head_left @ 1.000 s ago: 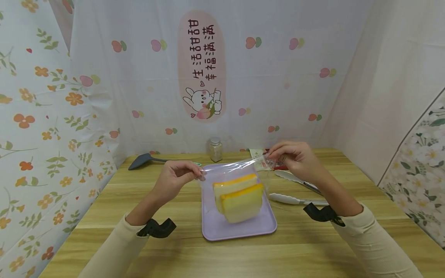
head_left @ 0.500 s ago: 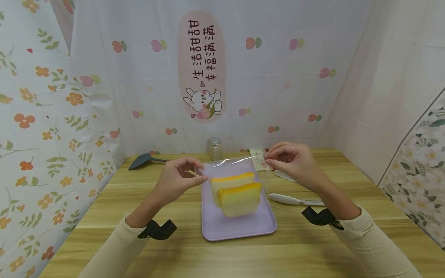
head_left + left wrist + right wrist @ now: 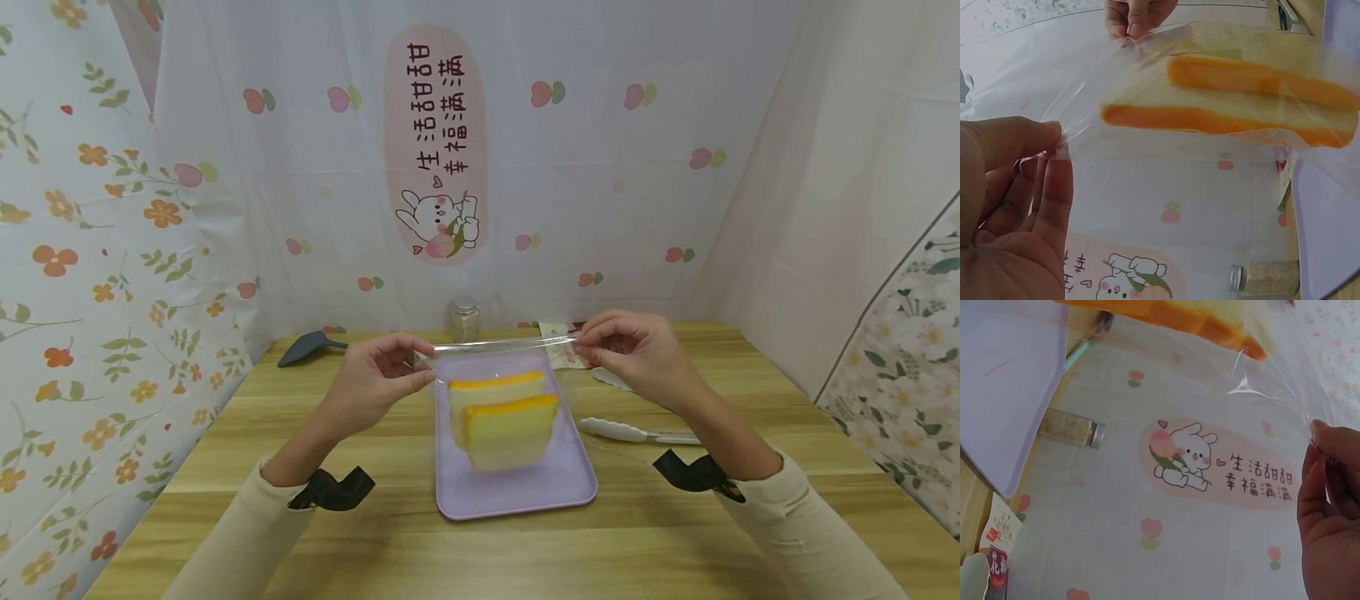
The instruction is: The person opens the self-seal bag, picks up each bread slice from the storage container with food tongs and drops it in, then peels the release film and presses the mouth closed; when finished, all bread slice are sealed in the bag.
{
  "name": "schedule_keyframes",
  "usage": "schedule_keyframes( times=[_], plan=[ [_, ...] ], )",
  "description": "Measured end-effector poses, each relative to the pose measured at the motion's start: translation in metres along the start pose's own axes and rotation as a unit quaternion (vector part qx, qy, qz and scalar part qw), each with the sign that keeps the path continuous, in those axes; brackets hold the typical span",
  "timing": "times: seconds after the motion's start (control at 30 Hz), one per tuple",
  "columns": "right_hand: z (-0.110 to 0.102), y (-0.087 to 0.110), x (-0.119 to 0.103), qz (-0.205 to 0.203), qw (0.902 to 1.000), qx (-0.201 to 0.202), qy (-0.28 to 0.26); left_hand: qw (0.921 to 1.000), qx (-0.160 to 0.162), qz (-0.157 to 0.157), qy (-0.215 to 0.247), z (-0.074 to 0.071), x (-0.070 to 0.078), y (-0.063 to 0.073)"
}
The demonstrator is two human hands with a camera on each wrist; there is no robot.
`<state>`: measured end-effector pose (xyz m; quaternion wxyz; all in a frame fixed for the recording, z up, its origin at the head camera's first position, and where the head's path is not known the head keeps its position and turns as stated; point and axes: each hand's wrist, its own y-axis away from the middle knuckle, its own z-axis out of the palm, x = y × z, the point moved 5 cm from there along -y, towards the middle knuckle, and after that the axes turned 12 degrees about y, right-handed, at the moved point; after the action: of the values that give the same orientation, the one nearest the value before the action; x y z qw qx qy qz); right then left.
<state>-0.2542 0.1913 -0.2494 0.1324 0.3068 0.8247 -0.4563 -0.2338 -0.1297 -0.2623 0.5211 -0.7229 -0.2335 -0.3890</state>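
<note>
My left hand point(image 3: 378, 379) pinches one top corner of a clear plastic bag point(image 3: 491, 344) between thumb and fingers. At the opposite corner my right hand point(image 3: 633, 354) pinches it too, so the upper edge runs taut between them. Two thick bread slices with orange crust, a front slice point(image 3: 510, 433) and a rear slice point(image 3: 498, 387), stand side by side inside. They overlap the purple tray point(image 3: 517, 498) in the head view. From the left wrist, the bag's film point(image 3: 1079, 100) stretches from the left hand point(image 3: 1016, 200) to the right hand point(image 3: 1141, 14).
A grey spatula point(image 3: 309, 347) lies at the back left. Behind the tray stands a glass jar point(image 3: 466, 322) with a metal lid. A seasoning packet point(image 3: 558, 342) and white-tipped tongs point(image 3: 618, 430) lie to the right on the wooden table point(image 3: 360, 533). Patterned curtains surround the table.
The bread in the bag has shifted slightly left and up. The bag's upper edge, slanted before, is now nearly level and pulled straight. Both hands keep their pinch.
</note>
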Motion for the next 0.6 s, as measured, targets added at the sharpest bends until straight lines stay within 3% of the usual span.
schedule_keyframes(
  times=[0.27,0.37,0.6],
  plan=[
    [0.001,-0.002,0.003,0.013,0.9996,-0.022,0.011,0.9989,0.011,0.013,0.043,0.001,0.0,-0.001],
    [0.002,-0.004,0.007,0.019,0.9982,-0.058,0.002,0.9987,0.018,0.009,0.046,0.002,0.0,-0.001],
    [0.006,-0.012,0.008,0.001,0.9851,-0.172,0.004,0.9977,0.013,-0.047,0.047,0.006,0.006,-0.007]
  ],
)
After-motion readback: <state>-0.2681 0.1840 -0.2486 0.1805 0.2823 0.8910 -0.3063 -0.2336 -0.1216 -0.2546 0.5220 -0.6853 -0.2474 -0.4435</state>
